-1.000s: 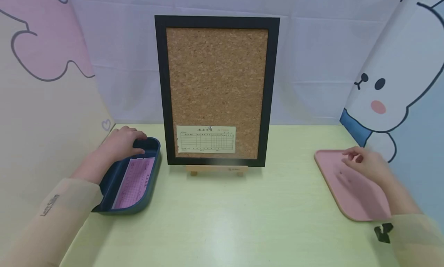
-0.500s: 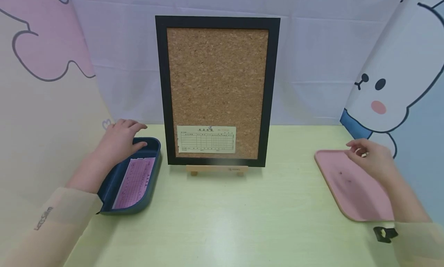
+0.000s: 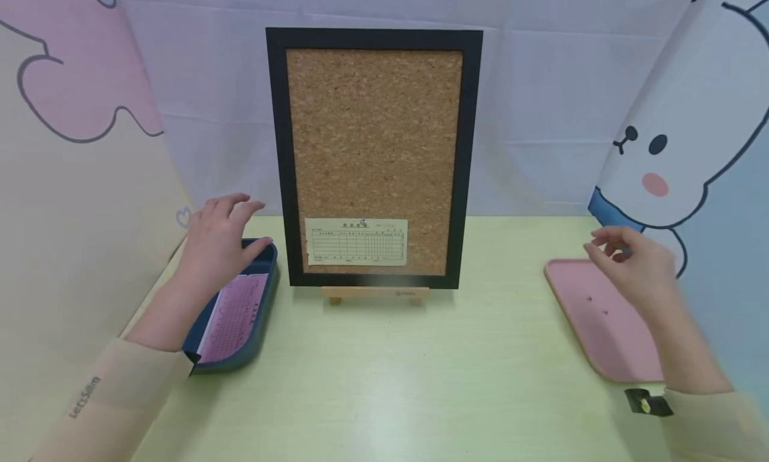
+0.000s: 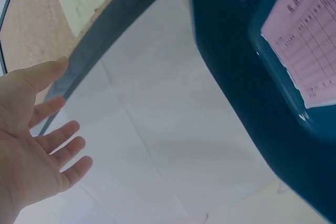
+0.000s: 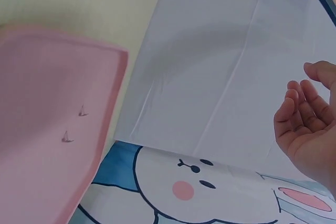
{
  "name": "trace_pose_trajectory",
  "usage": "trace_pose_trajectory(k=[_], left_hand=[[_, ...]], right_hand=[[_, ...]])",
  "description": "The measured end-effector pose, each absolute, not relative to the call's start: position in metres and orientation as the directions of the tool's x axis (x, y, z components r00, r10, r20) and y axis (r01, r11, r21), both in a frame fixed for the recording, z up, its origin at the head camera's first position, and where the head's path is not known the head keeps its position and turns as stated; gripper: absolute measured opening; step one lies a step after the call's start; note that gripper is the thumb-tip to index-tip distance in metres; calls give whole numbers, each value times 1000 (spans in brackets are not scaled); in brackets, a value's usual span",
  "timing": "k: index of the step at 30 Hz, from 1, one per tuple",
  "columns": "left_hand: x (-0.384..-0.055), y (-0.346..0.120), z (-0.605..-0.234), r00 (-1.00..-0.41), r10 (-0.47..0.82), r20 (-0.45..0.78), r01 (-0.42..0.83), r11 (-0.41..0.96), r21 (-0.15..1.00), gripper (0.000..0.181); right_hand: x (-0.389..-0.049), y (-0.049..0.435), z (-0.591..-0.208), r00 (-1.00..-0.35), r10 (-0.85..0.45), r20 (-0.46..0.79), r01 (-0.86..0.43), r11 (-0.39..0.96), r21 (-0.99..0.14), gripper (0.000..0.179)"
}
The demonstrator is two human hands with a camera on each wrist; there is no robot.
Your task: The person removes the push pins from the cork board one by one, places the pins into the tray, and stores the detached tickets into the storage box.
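1. While a black-framed corkboard (image 3: 375,148) is standing, a deep navy tray (image 3: 266,308) and flat pink tray (image 3: 607,342) are flanking it.
2. Left hand (image 3: 219,242) is hovering wide-fingered, right hand (image 3: 639,265) loosely curled.
3. Navy tray is holding pink printed paper (image 3: 234,315).

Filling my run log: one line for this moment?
left hand: empty; right hand: empty; pink paper: blue tray; pins: pink tray; slip: pinned to corkboard

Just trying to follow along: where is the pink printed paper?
In the head view, the pink printed paper lies at left, inside the rounded dark-blue tray, left of the black-framed cork board.
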State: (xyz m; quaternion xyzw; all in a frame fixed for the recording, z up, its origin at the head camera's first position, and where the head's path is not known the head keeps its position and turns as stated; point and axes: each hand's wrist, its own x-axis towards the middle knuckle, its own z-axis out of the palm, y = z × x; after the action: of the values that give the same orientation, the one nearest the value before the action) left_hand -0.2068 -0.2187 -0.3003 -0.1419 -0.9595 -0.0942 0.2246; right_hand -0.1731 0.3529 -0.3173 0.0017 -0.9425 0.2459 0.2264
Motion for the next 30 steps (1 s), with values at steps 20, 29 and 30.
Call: trace_pose_trajectory(k=[20, 29, 30], left_hand=[[-200, -187, -311, -809, 113, 577, 364, 867, 340, 65], [-199, -173, -318, -813, 70, 577, 367, 832, 416, 70], [-200, -172, -319, -809, 70, 584, 375, 826, 420, 70]], right_hand=[[-168, 281, -306, -697, 102, 710, -461, 694, -552, 27], [-170, 250, -310, -594, 62, 802, -598, 633, -492, 27], [-170, 246, -310, -592, 56, 804, -608, 623, -491, 27]])
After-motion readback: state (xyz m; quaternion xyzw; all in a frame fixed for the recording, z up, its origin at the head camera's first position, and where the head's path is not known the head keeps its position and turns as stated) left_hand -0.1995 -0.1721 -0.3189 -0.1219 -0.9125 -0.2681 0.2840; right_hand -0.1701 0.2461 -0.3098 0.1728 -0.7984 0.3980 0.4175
